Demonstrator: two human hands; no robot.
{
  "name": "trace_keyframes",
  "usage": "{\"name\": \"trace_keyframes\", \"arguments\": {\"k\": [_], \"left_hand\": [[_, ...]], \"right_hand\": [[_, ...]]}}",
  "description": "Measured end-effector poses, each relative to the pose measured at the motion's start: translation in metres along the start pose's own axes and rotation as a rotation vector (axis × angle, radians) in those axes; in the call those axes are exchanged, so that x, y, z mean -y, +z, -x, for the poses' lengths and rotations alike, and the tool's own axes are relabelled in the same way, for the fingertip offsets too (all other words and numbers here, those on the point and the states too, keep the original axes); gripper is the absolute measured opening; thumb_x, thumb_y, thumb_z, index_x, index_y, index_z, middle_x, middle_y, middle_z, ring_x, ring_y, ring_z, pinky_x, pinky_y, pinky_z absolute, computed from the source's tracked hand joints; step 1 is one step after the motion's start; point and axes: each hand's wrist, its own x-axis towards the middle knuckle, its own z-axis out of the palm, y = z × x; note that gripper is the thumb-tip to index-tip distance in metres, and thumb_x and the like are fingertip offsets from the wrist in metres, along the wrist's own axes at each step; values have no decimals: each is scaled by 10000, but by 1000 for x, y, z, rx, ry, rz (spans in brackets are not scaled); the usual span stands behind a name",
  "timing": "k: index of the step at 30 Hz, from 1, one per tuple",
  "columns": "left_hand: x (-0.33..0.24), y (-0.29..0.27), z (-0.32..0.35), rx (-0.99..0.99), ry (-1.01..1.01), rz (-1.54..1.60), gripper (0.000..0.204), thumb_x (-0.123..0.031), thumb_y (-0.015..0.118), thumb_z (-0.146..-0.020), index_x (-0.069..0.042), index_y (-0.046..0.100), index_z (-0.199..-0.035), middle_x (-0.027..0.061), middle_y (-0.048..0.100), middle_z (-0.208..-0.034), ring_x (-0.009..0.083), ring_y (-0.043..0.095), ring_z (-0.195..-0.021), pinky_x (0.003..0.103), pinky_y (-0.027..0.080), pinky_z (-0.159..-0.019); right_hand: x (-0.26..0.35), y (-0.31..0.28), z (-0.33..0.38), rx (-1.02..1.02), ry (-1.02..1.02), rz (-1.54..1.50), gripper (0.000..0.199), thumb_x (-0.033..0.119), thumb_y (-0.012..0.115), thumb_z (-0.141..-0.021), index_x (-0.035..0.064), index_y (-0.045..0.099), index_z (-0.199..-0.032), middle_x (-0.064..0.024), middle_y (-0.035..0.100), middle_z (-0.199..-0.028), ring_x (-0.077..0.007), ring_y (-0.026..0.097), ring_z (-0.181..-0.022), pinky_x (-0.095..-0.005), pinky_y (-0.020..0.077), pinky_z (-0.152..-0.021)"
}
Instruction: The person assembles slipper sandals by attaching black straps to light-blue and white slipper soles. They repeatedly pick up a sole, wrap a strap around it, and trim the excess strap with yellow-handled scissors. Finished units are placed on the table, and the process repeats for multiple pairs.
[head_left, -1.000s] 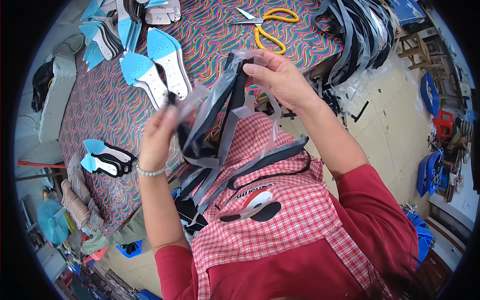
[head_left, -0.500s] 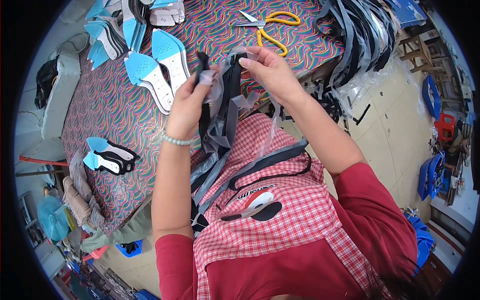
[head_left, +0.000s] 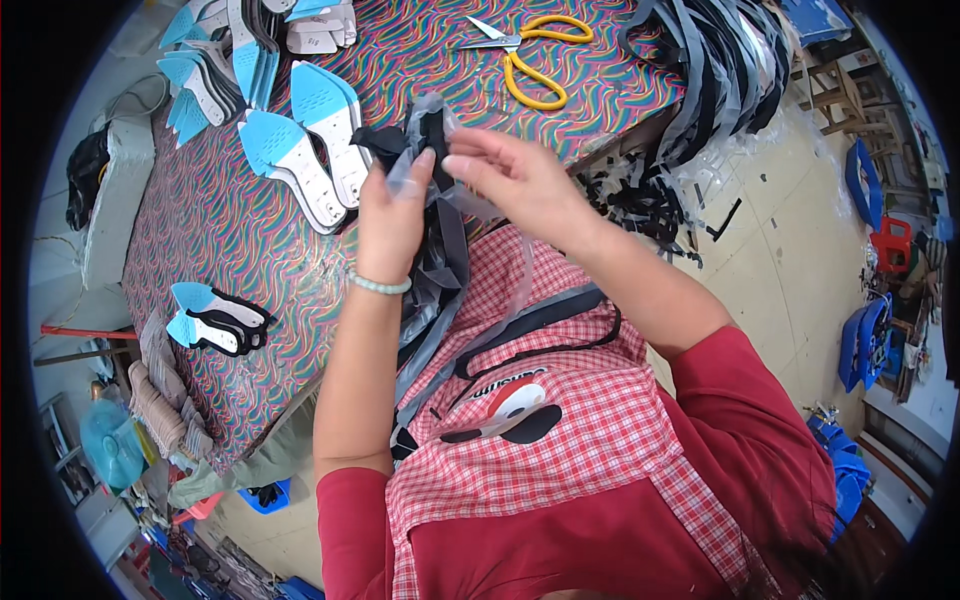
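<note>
My left hand (head_left: 392, 225) is closed on a bunch of black and clear plastic strips (head_left: 443, 255), thumb pressed against their upper ends. The strips hang from it over my checked apron and lap. Just to the right of the bunch is my right hand (head_left: 515, 185), its fingers stretched toward the strips and apart from the thumb. No strip shows between those fingers; whether the fingertips touch the bunch is hard to tell. Left of the hands lie blue-and-white shoe insoles (head_left: 300, 175) in stacks on the patterned table.
Yellow-handled scissors (head_left: 540, 60) lie spread on the patterned tablecloth (head_left: 255, 235). A thick bundle of black and clear strips (head_left: 715, 75) hangs over the table's right edge. More insoles (head_left: 215, 325) lie at left. Black scraps (head_left: 640, 205) litter the floor.
My right hand has let go of the strip end it pinched and moved down-left. My left hand has risen slightly right, the strips now gathered in it.
</note>
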Motion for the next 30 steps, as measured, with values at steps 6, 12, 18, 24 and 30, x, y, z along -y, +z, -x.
{"name": "trace_keyframes", "arguments": {"k": [6,12,18,24,30], "left_hand": [[-1,23,17,77,376,-749,527,-137,622,-851,73,388,-1274,255,570,-1131,340,603,-995,362,476,-832],[-25,-3,10,277,-123,196,494,-175,554,-950,47,380,-1355,97,572,-1199,140,568,-1055,272,454,-902],[-20,1,12,332,-338,449,215,-161,586,-930,4,597,-1067,19,655,-906,83,618,-793,227,501,-731],[-17,3,7,303,-418,397,154,-158,661,-878,-55,612,-981,10,640,-759,107,598,-602,227,481,-549],[-13,12,10,283,-377,309,194,-195,684,-864,-40,604,-950,6,630,-768,73,576,-612,224,470,-554]], "right_hand": [[-6,6,-2,-69,51,-97,325,166,619,-904,-10,566,-1173,-27,636,-981,-65,581,-885,-243,483,-794],[-11,-4,5,-107,83,-417,213,140,607,-908,26,614,-1089,7,638,-921,-64,587,-846,-217,471,-779],[-10,-26,-16,-84,-357,367,344,274,641,-877,26,627,-1116,-112,583,-1148,-229,545,-1098,-333,477,-876],[-35,-192,-98,-186,-470,1455,459,317,641,-852,53,565,-1220,-158,593,-1170,-329,572,-1073,-413,478,-886],[-8,-162,-81,-103,-195,1545,664,521,656,-784,122,511,-1294,-152,595,-1147,-322,592,-1045,-426,489,-869]]}}
